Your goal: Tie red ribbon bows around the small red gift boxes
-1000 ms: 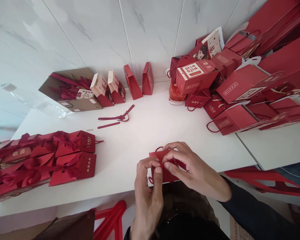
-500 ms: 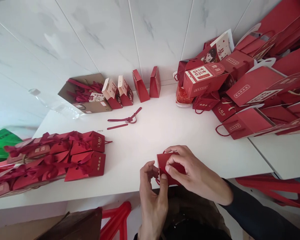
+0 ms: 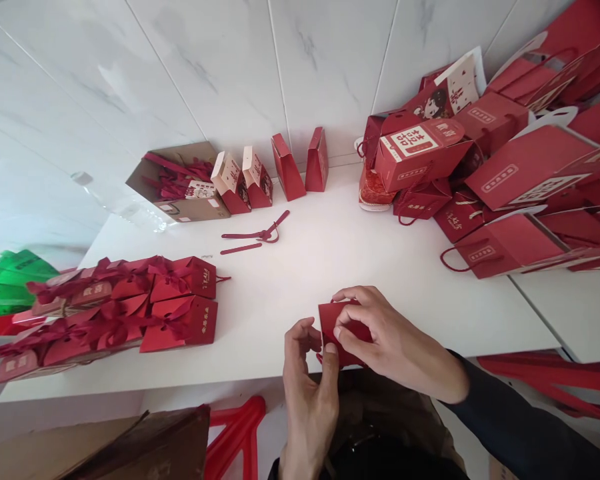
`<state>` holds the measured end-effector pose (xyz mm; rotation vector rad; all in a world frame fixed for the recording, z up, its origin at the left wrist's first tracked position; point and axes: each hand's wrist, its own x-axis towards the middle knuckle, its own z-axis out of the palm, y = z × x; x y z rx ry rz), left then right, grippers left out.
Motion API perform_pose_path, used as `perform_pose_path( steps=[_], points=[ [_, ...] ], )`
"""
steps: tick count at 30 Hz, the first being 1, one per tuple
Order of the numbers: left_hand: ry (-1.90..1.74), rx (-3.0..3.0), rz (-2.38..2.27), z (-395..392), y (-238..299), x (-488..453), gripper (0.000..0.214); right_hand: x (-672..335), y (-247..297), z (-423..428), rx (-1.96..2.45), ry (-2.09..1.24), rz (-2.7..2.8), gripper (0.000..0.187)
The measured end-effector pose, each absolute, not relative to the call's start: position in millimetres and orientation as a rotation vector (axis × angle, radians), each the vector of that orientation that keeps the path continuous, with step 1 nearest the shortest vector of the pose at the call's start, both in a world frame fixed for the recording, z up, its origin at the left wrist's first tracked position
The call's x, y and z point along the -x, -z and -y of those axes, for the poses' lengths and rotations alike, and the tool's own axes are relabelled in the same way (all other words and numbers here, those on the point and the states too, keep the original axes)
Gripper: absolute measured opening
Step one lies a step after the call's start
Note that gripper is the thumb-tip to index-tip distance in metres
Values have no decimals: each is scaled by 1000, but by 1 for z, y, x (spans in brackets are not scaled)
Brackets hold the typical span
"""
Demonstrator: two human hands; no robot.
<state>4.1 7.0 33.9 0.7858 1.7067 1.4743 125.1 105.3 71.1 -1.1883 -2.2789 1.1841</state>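
Observation:
At the table's front edge, a small red gift box (image 3: pixel 331 317) stands between my two hands, partly covered by them. My left hand (image 3: pixel 307 390) is curled at its left side, with the thumb pressed on the front face. My right hand (image 3: pixel 387 337) reaches over from the right, its fingers bent around the box's top and right side and its thumb near the index fingertip. A bit of red cord handle shows at the box's lower left. Beyond lie a knotted dark red ribbon (image 3: pixel 265 235) and a short straight ribbon strip (image 3: pixel 241 249).
Rows of ribbon-tied red boxes (image 3: pixel 180 320) stand on the left of the white table (image 3: pixel 260 293). A cardboard box (image 3: pixel 193 208) holds ribbons at the back, beside several small upright boxes (image 3: pixel 289 170). Red gift boxes (image 3: pixel 420 160) are piled at right. Below is a red stool (image 3: pixel 237 433).
The whole view has shifted slightly, so the table things appear a little further right. Both hands keep nearly the same hold on the red gift box.

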Motion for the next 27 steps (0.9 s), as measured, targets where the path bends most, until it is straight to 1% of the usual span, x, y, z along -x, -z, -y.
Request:
perform_pose_path(
  steps=[9, 14, 17, 20, 23, 27],
  points=[
    [-1424, -766, -1702, -6, -42, -1, 33, -120, -75, -106, 1180, -1177, 2278, 14],
    [-1381, -649, -1674, -14, -49, 7, 26, -119, -76, -106, 1157, -1180, 2290, 15],
    [-1425, -662, -1647, -18, -45, 12, 26, -123, -75, -105, 1145, -1162, 2298, 8],
    [-1512, -565, -1628, -17, -37, 23, 28, -131, -70, -102, 1173, -1114, 2294, 28],
    [-1628, -379, -1596, -14, -32, 46, 30, -143, -60, -99, 1210, -1093, 2280, 39],
    [-1795, -180, -1637, -9, -35, 89, 30, -159, -51, -94, 1211, -1184, 2199, 56]
  ],
)
